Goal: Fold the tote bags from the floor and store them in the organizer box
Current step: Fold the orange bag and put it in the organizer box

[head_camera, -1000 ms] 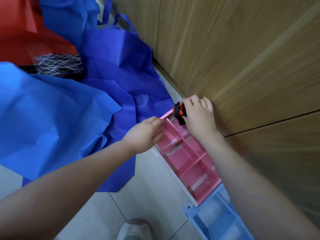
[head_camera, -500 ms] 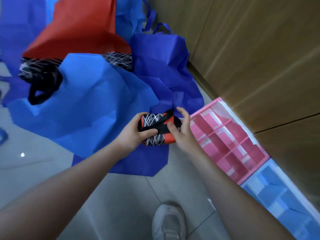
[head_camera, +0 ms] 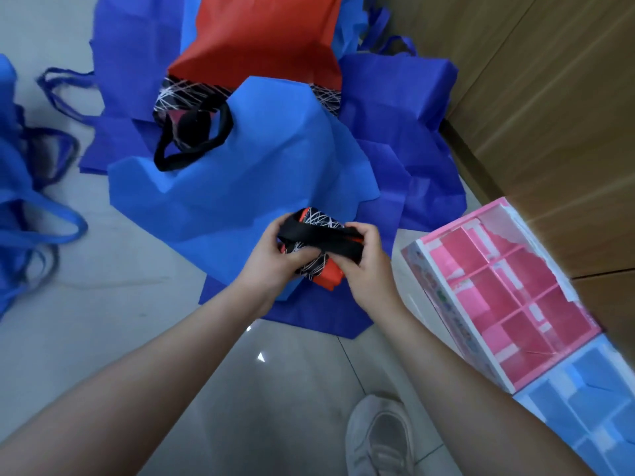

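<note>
Folded tote bag [head_camera: 318,249] out of pink organizer box [head_camera: 508,304] again, now gripped between left hand [head_camera: 275,259] and right hand [head_camera: 366,266]; strap loose, needs retucking.

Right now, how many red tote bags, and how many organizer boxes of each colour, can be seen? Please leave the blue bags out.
Red tote bags: 2, the folded bundle gripped by the left hand and the right hand, and the open red bag on the floor.
Pink organizer box: 1
Blue organizer box: 1
Total: 4
</note>
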A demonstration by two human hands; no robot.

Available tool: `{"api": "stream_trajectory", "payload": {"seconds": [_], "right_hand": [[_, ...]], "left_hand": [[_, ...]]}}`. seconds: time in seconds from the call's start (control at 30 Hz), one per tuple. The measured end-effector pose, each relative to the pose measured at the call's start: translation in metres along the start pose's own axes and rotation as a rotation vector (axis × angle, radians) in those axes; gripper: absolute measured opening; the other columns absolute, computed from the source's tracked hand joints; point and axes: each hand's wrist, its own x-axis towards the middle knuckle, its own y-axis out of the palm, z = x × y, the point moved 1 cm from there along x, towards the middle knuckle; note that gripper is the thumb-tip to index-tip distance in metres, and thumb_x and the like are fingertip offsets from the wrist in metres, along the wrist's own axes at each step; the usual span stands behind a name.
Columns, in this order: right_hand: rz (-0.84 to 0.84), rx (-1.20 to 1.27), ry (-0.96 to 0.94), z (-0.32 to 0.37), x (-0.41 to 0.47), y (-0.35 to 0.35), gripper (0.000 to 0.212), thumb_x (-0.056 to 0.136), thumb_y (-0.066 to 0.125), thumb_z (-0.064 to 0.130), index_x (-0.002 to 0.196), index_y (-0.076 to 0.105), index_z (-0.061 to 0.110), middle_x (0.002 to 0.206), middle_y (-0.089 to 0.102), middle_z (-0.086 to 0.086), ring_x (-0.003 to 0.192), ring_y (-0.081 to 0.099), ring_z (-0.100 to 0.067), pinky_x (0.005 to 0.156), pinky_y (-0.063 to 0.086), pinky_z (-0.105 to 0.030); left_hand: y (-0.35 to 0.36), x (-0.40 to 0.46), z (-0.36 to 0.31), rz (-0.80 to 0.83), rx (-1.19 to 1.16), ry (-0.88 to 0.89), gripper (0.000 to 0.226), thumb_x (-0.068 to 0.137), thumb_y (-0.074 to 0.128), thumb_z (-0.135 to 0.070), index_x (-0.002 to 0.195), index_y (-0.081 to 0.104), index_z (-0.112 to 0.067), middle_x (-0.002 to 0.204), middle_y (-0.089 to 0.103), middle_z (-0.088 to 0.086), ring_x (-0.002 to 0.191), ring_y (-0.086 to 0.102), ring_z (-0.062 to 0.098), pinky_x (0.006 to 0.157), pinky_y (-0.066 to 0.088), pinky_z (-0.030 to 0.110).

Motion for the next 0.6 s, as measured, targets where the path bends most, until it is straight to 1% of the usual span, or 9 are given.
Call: {"api": "stream_trajectory", "payload": {"seconds": [0.07, 0.13, 0.2, 0.27, 0.33, 0.4, 0.47, 0.53, 0.6], "right_hand": [[-0.011, -0.083, 0.019, -0.002, 0.001, -0.001, 0.021, 0.087, 0.059, 0.005, 0.100, 0.050, 0.020, 0.090, 0.062, 0.007, 0.085, 0.064, -0.013, 0.073, 0.055, -0.034], [-0.063, -0.312, -0.093, -0.005, 0.003, -0.009, 0.012, 0.086, 0.058, 0.005, 0.093, 0.056, 0.014, 0.099, 0.060, -0.002, 0.087, 0.060, -0.021, 0.073, 0.052, -0.043], [-0.050, -0.511, -0.287, -0.008, 0.002, -0.013, 0.008, 0.082, 0.065, 0.014, 0.088, 0.064, 0.009, 0.116, 0.056, -0.008, 0.096, 0.056, -0.026, 0.082, 0.049, -0.038], [-0.001, -0.656, -0.495, -0.008, -0.005, -0.012, 0.017, 0.078, 0.063, 0.026, 0.081, 0.067, 0.010, 0.123, 0.055, -0.008, 0.106, 0.049, -0.029, 0.089, 0.041, -0.037], [0.008, -0.685, -0.626, -0.003, -0.010, -0.013, 0.020, 0.078, 0.061, 0.030, 0.077, 0.067, 0.010, 0.121, 0.055, 0.000, 0.111, 0.043, -0.026, 0.091, 0.038, -0.038], [0.018, -0.646, -0.707, 0.004, -0.013, -0.016, 0.020, 0.079, 0.061, 0.028, 0.075, 0.066, 0.009, 0.113, 0.056, 0.008, 0.112, 0.042, -0.023, 0.095, 0.033, -0.036], [0.135, -0.486, -0.637, 0.013, -0.014, -0.021, 0.022, 0.081, 0.059, 0.028, 0.078, 0.067, 0.007, 0.102, 0.062, 0.010, 0.115, 0.043, -0.017, 0.099, 0.032, -0.029], [0.332, -0.192, -0.414, 0.017, -0.013, -0.033, 0.028, 0.082, 0.056, 0.029, 0.081, 0.067, 0.003, 0.095, 0.061, 0.009, 0.111, 0.048, -0.009, 0.097, 0.035, -0.019], [0.437, 0.061, -0.198, 0.013, -0.012, -0.050, 0.027, 0.081, 0.053, 0.032, 0.074, 0.064, 0.009, 0.088, 0.060, 0.007, 0.098, 0.054, -0.009, 0.089, 0.039, -0.019]], "left_hand": [[-0.007, 0.002, -0.002, -0.010, 0.028, 0.011, 0.062, 0.082, 0.066, 0.001, 0.130, 0.042, -0.031, 0.101, 0.064, 0.001, 0.079, 0.065, 0.004, 0.070, 0.054, 0.022], [-0.016, 0.004, -0.005, -0.019, 0.049, 0.033, 0.062, 0.085, 0.064, -0.002, 0.131, 0.041, -0.036, 0.100, 0.065, 0.000, 0.078, 0.066, 0.004, 0.071, 0.054, 0.021], [-0.021, 0.005, -0.008, -0.054, 0.015, 0.043, 0.052, 0.088, 0.060, -0.003, 0.127, 0.045, -0.035, 0.101, 0.064, -0.002, 0.077, 0.065, 0.003, 0.065, 0.053, 0.020], [-0.021, 0.007, -0.009, -0.049, -0.049, 0.033, 0.044, 0.090, 0.057, -0.002, 0.122, 0.051, -0.032, 0.102, 0.064, -0.004, 0.081, 0.066, 0.007, 0.067, 0.055, 0.025], [-0.018, 0.006, -0.008, -0.008, -0.161, 0.001, 0.042, 0.091, 0.054, 0.000, 0.118, 0.054, -0.032, 0.097, 0.066, -0.006, 0.082, 0.066, 0.010, 0.068, 0.056, 0.029], [-0.018, 0.006, -0.009, 0.014, -0.269, -0.037, 0.042, 0.091, 0.051, 0.003, 0.116, 0.054, -0.031, 0.089, 0.068, -0.008, 0.075, 0.065, 0.009, 0.064, 0.056, 0.028], [-0.022, 0.008, -0.010, 0.039, -0.292, -0.072, 0.041, 0.090, 0.051, 0.003, 0.115, 0.055, -0.030, 0.088, 0.068, -0.004, 0.071, 0.066, 0.010, 0.062, 0.056, 0.027], [-0.026, 0.009, -0.010, 0.113, -0.223, -0.103, 0.041, 0.090, 0.053, 0.001, 0.117, 0.055, -0.029, 0.095, 0.068, -0.001, 0.078, 0.066, 0.012, 0.070, 0.057, 0.029], [-0.031, 0.007, -0.007, 0.202, -0.086, -0.101, 0.044, 0.088, 0.054, 0.004, 0.120, 0.055, -0.027, 0.099, 0.067, -0.001, 0.087, 0.066, 0.010, 0.077, 0.055, 0.026]]}}
